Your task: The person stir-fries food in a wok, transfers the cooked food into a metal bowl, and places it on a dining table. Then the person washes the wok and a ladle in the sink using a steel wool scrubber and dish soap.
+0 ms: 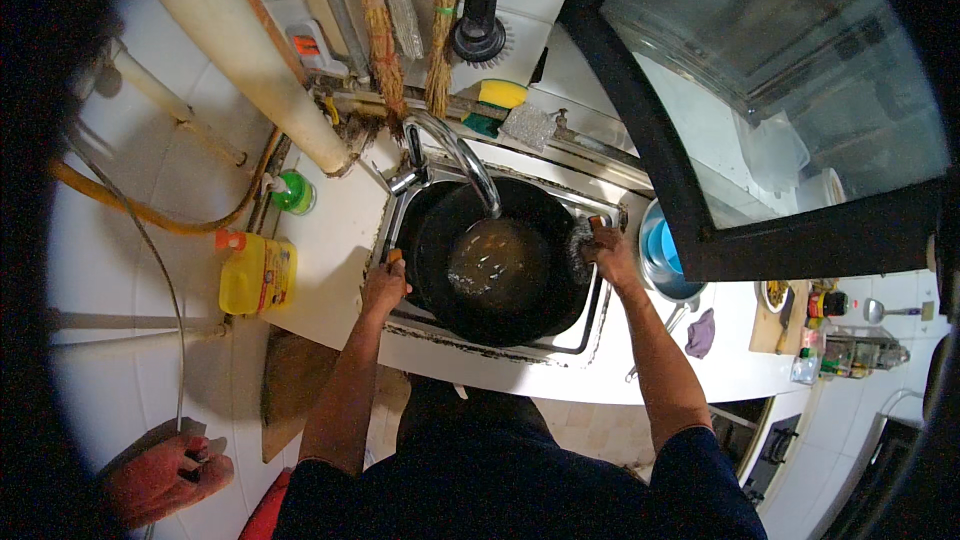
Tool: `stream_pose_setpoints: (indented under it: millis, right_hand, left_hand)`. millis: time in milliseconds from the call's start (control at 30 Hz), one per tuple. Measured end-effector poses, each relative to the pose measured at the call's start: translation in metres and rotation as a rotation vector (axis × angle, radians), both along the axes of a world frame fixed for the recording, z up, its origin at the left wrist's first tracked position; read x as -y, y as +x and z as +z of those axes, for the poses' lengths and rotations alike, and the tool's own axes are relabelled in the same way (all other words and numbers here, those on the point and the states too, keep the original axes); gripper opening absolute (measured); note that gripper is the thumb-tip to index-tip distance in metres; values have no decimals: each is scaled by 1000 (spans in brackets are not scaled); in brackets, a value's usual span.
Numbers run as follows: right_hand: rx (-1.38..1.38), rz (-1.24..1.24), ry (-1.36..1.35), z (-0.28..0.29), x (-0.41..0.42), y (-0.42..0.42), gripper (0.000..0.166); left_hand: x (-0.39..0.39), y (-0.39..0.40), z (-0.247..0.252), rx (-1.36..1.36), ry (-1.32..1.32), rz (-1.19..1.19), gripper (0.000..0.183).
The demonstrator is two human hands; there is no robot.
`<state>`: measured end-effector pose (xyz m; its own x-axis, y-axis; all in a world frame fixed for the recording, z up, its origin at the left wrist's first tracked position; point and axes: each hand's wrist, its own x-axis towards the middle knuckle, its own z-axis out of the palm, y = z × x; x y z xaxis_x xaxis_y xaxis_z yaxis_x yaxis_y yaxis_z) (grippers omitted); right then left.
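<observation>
A large black wok [545,307] sits over the steel sink [592,334], tilted slightly, with murky brownish water [487,259] in its bottom. My left hand [385,288] grips its left handle, whose orange-brown end shows above my fingers. On the opposite side, my right hand [611,255] is closed around the other handle. A grey metal scouring pad [580,249] lies against the wok's wall at my right fingers; whether they also hold it is unclear. The chrome faucet [457,146] arches over the wok, its spout ending above the water.
An open black-framed glass cabinet door [694,240] hangs at right, above a metal basin [660,281]. Left stand a green bottle [294,193] and a yellow jug [259,275]. Behind the sink are sponges [502,94] and straw brushes [446,30]. A purple cloth [700,334] lies right.
</observation>
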<state>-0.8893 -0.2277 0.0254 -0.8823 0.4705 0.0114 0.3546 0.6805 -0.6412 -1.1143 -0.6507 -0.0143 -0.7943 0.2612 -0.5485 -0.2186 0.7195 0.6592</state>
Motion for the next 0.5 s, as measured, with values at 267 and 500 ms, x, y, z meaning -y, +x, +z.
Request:
stream_pose_setpoints:
  millis: [267,500]
  right_hand:
    - [174,-272,-701,11,-19,-15,21]
    - [263,150,8,75,-8,-46,17]
  left_hand:
    - [0,-11,-7,-7,-176,-211,67]
    - [19,9,-27,136,-92,-130,65]
